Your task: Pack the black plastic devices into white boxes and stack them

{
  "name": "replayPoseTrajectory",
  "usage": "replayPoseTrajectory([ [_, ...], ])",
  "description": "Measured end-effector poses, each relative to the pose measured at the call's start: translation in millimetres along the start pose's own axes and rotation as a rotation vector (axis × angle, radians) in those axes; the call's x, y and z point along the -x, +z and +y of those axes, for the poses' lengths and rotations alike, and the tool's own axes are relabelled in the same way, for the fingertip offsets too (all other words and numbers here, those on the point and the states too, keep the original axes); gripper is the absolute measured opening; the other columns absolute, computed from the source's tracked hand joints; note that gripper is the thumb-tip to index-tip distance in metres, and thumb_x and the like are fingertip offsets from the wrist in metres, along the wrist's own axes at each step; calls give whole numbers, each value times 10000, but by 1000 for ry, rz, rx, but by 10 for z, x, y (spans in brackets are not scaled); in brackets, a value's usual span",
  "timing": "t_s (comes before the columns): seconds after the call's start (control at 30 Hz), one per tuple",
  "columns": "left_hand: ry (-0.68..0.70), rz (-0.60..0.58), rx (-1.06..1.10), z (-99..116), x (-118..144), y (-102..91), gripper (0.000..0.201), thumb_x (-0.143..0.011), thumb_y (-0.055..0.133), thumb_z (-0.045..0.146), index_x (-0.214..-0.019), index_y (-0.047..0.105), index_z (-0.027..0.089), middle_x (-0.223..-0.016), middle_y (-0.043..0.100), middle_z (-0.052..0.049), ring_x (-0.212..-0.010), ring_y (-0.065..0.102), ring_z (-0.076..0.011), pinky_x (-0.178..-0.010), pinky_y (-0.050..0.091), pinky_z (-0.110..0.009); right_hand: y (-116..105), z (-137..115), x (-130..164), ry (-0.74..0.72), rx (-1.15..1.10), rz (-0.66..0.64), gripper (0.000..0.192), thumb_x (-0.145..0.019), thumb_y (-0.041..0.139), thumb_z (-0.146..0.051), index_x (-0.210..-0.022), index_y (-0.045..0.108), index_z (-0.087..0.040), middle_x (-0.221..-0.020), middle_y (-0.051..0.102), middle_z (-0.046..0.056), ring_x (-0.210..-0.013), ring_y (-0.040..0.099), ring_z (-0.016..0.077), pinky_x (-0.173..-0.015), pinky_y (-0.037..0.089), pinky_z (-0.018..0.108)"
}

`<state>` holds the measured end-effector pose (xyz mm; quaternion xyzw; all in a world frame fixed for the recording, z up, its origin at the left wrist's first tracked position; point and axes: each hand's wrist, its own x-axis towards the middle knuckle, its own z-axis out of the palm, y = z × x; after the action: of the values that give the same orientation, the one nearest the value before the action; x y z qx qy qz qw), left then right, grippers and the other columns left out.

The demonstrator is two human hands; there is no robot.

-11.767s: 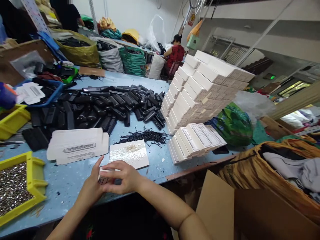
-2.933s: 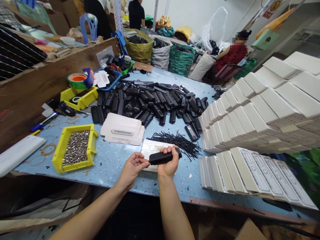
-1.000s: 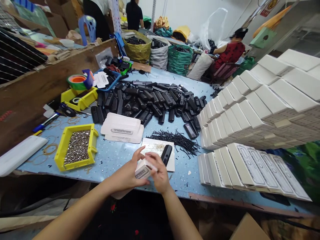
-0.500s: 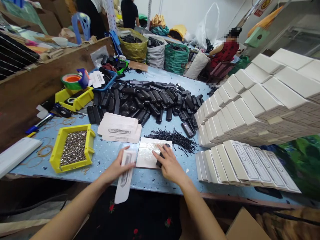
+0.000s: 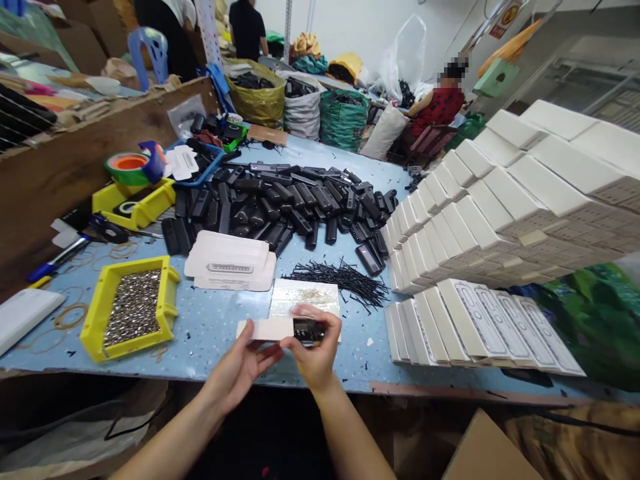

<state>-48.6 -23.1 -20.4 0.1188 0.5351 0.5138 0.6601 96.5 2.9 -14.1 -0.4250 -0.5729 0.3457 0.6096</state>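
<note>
My left hand (image 5: 243, 370) grips a small white cardboard box (image 5: 267, 329), held sideways above the front of the table. My right hand (image 5: 319, 347) is closed round a black plastic device (image 5: 306, 331), whose left end meets the box's right end; how far it reaches inside I cannot tell. Behind the hands lies a white board (image 5: 287, 298) with small shiny bits on it. A heap of thin black sticks (image 5: 345, 280) is just beyond the board. Flattened printed cartons (image 5: 230, 261) lie to its left.
A yellow bin (image 5: 165, 293) of small metal parts stands at left. Black devices (image 5: 280, 200) are piled behind. Stacked white boxes (image 5: 500, 200) rise at right, with open-ended boxes (image 5: 470, 327) before them. Sacks (image 5: 345, 120) and several people are in the background.
My right hand has lifted the black device off the white board. My left hand has turned the box from upright to sideways, and the two now meet end to end.
</note>
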Motion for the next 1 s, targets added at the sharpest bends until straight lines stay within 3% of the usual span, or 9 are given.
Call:
replayPoseTrajectory([
  [0.1, 494, 7, -591, -43, -9, -163, 760, -598, 811, 465, -1228, 487, 188, -1301, 568, -161, -1214, 534, -361, -995, 466, -512, -127, -9, 11, 45, 6, -201, 606, -749, 642, -600, -1124, 437, -171, -983, 626, 78, -937, 641, 103, -879, 533, 234],
  [0.17, 661, -122, -935, -40, -41, -198, 733, -606, 808, 369, -1246, 481, 222, -1264, 597, -138, -1157, 576, -349, -954, 486, -477, -278, 75, -112, 100, 47, -394, 602, -824, 490, -662, -1155, 503, -160, -1012, 634, 90, -943, 635, 100, -862, 529, 222],
  [0.23, 622, -230, -1124, -24, -75, -155, 637, -712, 713, 334, -1282, 442, 243, -1146, 654, -108, -994, 658, -302, -839, 527, -418, -472, 272, -342, 199, 252, -332, 532, -903, 376, -585, -1107, 572, -134, -1001, 641, 91, -913, 620, 88, -844, 517, 213],
  [0.33, 563, -194, -1178, 18, -136, -56, 656, -748, 667, 356, -1314, 364, 222, -1079, 663, -91, -908, 678, -273, -756, 532, -359, -813, 667, -731, 367, 599, -20, 345, -850, 485, -378, -973, 631, -90, -959, 644, 97, -854, 577, 91, -848, 487, 230],
  [0.47, 597, -232, -1160, 67, -227, -72, 632, -742, 677, 399, -1280, 398, 218, -1153, 634, -84, -995, 646, -257, -830, 513, -338, -1111, 851, -932, 449, 654, -52, 253, -736, 578, -239, -927, 658, -92, -821, 631, 60, -720, 529, 68, -793, 476, 227],
  [0.63, 614, -237, -1186, 31, -251, -166, 670, -761, 655, 375, -1351, 376, 224, -1254, 609, -94, -1085, 621, -259, -898, 492, -336, -771, 329, -582, 434, 198, -137, 569, -808, 580, -361, -1343, 457, -209, -971, 599, 28, -711, 588, 37, -687, 518, 186],
  [0.8, 630, -257, -1208, -4, -231, -166, 768, -768, 632, 331, -1441, 276, 233, -1317, 574, -100, -1103, 623, -265, -886, 504, -340, -160, -5, -217, 175, 247, -301, 355, -852, 568, -334, -1180, 586, -199, -909, 621, 31, -804, 597, 49, -794, 520, 197],
  [0.9, 652, -232, -1210, -31, -253, -208, 801, -779, 620, 343, -1465, 221, 234, -1295, 578, -117, -1043, 649, -266, -838, 522, -352, -72, -1, -191, -16, 459, -424, 207, -854, 573, -316, -986, 685, -203, -875, 633, 33, -874, 570, 76, -932, 468, 268],
  [1.0, 793, -226, -1168, -78, -311, -263, 531, -793, 599, 318, -1287, 429, 229, -1228, 593, -106, -1069, 626, -248, -886, 504, -357, -79, 98, -205, 54, 402, -355, 261, -846, 583, -404, -916, 707, -186, -1000, 627, 50, -936, 557, 88, -946, 462, 265],
])
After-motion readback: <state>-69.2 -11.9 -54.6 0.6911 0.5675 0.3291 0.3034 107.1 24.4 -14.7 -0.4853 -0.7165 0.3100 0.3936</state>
